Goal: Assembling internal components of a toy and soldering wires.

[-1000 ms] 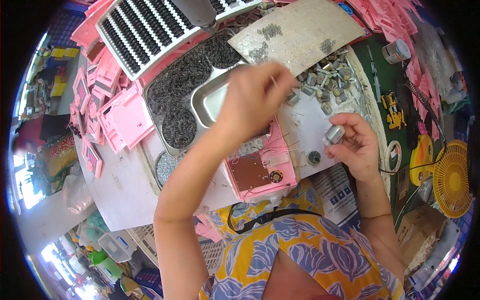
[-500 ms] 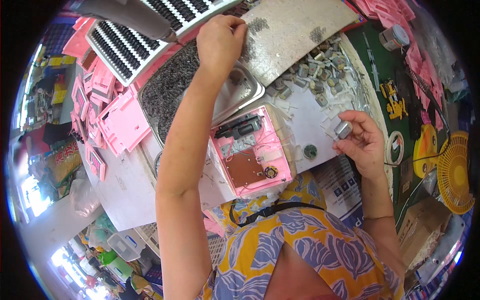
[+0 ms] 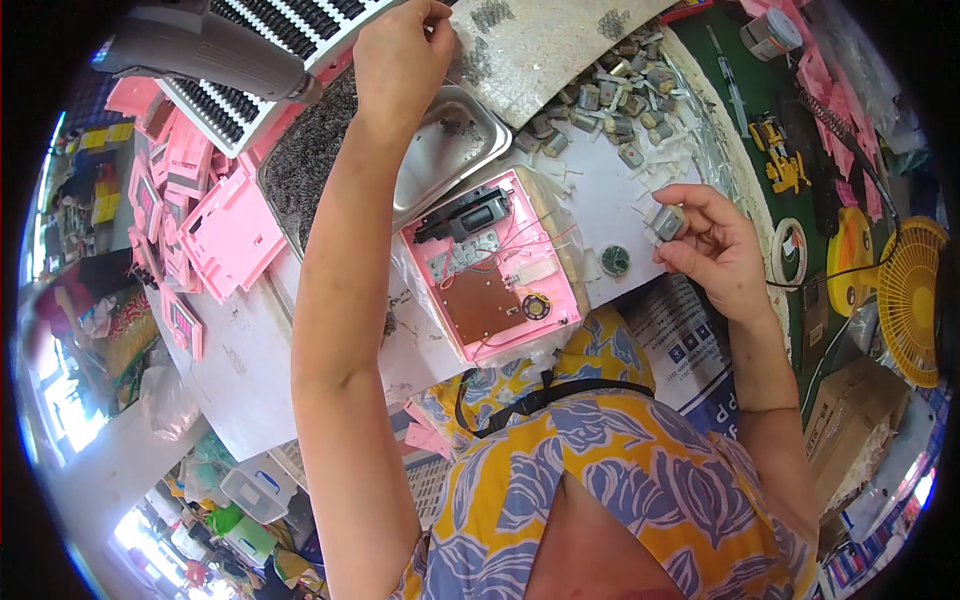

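Note:
My right hand (image 3: 715, 245) pinches a small silver motor (image 3: 666, 222) between thumb and fingers, above the white work surface. My left hand (image 3: 405, 55) reaches to the far side, its fingers closed by the left edge of a speckled metal plate (image 3: 545, 65) bearing patches of tiny dark parts. What those fingertips hold, if anything, is hidden. Between my arms lies an open pink plastic case (image 3: 490, 345) with wires, a black part, a brown board and a small round speaker-like part (image 3: 536, 306). Several similar motors (image 3: 630, 155) lie heaped right of the plate.
A metal tray (image 3: 408, 205) stands under my left forearm, near a mass of small dark parts (image 3: 310, 165). A grey tool with a tapered nose (image 3: 235, 55) hangs over a white rack (image 3: 240, 140). Pink panels (image 3: 235, 235) pile up left; a yellow fan (image 3: 912, 300) stands right.
The whole view has shifted, moving the bench up and left in the picture. In my right hand the motor has tilted slightly. My left hand stays by the plate's edge.

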Tool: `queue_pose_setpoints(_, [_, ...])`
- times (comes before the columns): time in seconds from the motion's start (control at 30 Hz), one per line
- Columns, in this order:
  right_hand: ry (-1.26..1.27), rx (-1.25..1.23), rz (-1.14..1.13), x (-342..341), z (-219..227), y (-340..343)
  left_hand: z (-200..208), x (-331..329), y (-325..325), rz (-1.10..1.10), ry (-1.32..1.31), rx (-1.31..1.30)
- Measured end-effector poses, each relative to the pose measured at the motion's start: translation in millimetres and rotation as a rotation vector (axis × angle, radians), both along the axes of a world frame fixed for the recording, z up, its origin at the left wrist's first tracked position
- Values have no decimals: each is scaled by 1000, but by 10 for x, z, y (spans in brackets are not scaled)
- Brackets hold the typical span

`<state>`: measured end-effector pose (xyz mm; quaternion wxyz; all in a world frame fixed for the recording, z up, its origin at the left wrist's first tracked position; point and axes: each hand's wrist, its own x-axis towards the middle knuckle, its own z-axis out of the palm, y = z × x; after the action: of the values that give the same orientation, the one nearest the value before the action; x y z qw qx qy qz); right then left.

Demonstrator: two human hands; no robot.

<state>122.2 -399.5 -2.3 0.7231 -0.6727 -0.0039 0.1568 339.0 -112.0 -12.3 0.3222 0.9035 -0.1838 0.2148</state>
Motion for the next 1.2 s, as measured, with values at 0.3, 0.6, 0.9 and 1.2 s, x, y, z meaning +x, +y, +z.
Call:
queue_pose_setpoints(0.3, [-2, 33, 20, 185, -46, 100, -97, -43, 97, -39, 397, -423])
queue_pose_setpoints(0.6, [-7, -272, 138, 50, -115, 3, 394, -1535, 109, -237, 787, -740])
queue_pose_setpoints(0.9, [-57, -614, 314, -7, -208, 70, 133, -2434, 446, -140, 668, -634])
queue_pose_setpoints(1.2, [-389, -928, 322, -68, -221, 273, 47, -2680, 391, -209, 644, -650])
